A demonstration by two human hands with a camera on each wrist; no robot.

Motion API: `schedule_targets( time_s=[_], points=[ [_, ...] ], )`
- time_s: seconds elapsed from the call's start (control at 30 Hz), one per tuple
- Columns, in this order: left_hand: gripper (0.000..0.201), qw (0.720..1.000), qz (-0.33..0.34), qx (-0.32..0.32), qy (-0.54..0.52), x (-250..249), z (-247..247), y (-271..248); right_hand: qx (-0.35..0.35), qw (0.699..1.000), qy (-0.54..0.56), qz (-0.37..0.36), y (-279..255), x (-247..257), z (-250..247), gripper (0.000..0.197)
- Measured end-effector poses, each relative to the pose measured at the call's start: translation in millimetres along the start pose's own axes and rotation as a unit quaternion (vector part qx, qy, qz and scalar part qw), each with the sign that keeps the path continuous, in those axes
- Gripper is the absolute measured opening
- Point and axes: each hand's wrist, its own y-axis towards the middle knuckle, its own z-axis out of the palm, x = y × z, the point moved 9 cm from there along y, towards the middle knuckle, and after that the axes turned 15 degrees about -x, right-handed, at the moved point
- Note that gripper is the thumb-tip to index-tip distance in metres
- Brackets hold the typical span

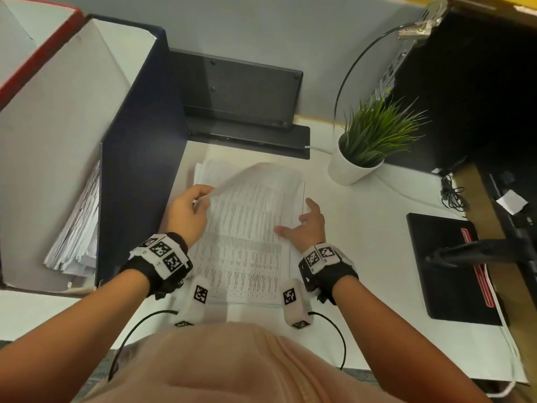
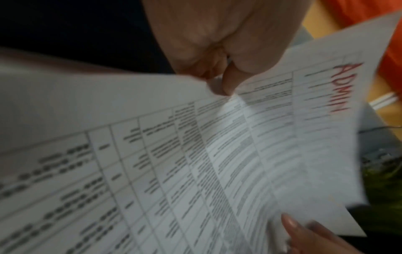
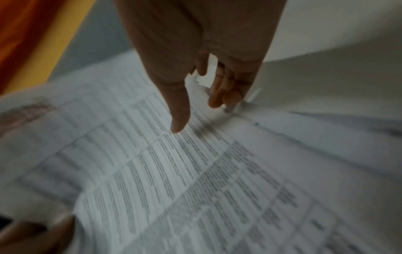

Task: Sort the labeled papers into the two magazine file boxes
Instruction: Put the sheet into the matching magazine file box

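A stack of printed papers (image 1: 247, 257) lies in the middle of the white desk (image 1: 363, 228). My left hand (image 1: 207, 191) pinches the left edge of the top sheet (image 1: 255, 187) and lifts it in a curve. The left wrist view shows that sheet (image 2: 217, 154) marked "ADMIN" (image 2: 339, 87) in red, pinched by my left hand (image 2: 219, 84). My right hand (image 1: 302, 221) rests on the stack's right side, thumb (image 3: 179, 120) on the paper (image 3: 174, 171) and fingers (image 3: 219, 92) at the edge. A navy file box (image 1: 139, 141) holding papers (image 1: 78, 228) stands at the left, with a red-rimmed box (image 1: 37, 53) beyond it.
A white pot with a green plant (image 1: 354, 167) stands at the back right. Behind the stack sits a black monitor base (image 1: 241, 91). A black pad (image 1: 444, 266) lies at the right edge, next to cables (image 1: 453, 193) and a dark computer case (image 1: 479, 82).
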Motion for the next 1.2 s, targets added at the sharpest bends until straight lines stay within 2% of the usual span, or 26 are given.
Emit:
schedule_targets(
  time_s=[0.07,0.13,0.2,0.27,0.3,0.37,0.43,0.53,0.63,0.73,0.8,0.9,0.97,1.0,1.1,1.2],
  points=[
    [0.025,0.995,-0.079,0.03,-0.047,13,5,-2,0.001,0.999,0.042,0.022,1,-1,-1,0.098],
    [0.029,0.988,-0.12,0.05,-0.08,18,8,-2,-0.001,0.997,0.069,0.042,3,-4,-4,0.082],
    [0.036,0.984,-0.145,0.055,-0.086,20,8,0,-0.005,0.998,0.041,0.051,5,-10,-6,0.057],
    [0.029,0.978,-0.191,0.046,-0.073,29,7,5,-0.008,0.999,0.036,0.022,6,-12,-9,0.02],
    [0.023,0.973,-0.222,0.027,-0.064,36,5,10,-0.015,0.999,0.039,-0.001,5,-10,-12,0.012],
    [0.021,0.959,-0.282,-0.012,-0.035,52,-1,18,-0.027,0.999,0.034,-0.032,5,-12,-16,0.028],
    [0.025,0.95,-0.311,-0.002,0.013,63,-1,23,-0.022,0.998,0.03,-0.041,3,-14,-16,0.029],
    [0.027,0.955,-0.285,0.053,0.06,64,9,23,-0.02,0.999,0.031,-0.035,5,-18,-14,0.036],
    [0.011,0.959,-0.235,0.073,0.138,61,14,21,-0.032,0.999,0.019,-0.017,8,-26,-16,0.035],
    [0.03,0.957,-0.194,0.07,0.206,62,16,22,-0.03,0.999,0.031,0.002,7,-32,-18,0.032],
    [0.033,0.958,-0.178,0.053,0.216,64,14,23,-0.029,0.999,0.032,-0.003,5,-31,-19,0.032],
    [0.034,0.965,-0.203,0.033,0.165,71,14,23,-0.022,0.999,0.022,-0.024,3,-25,-19,0.035],
    [0.027,0.968,-0.198,0.037,0.149,69,14,24,-0.023,0.999,0.006,-0.037,3,-20,-19,0.036],
    [0.022,0.972,-0.186,0.04,0.14,65,13,23,-0.025,0.999,0.001,-0.046,3,-18,-20,0.036],
    [0.027,0.99,-0.105,0.025,0.086,41,12,20,-0.048,0.997,0.009,-0.061,4,-14,-22,0.03],
    [0.026,0.997,-0.071,0.017,0.01,24,7,12,-0.057,0.996,0.057,-0.033,5,-15,-23,0.037]
  ],
)
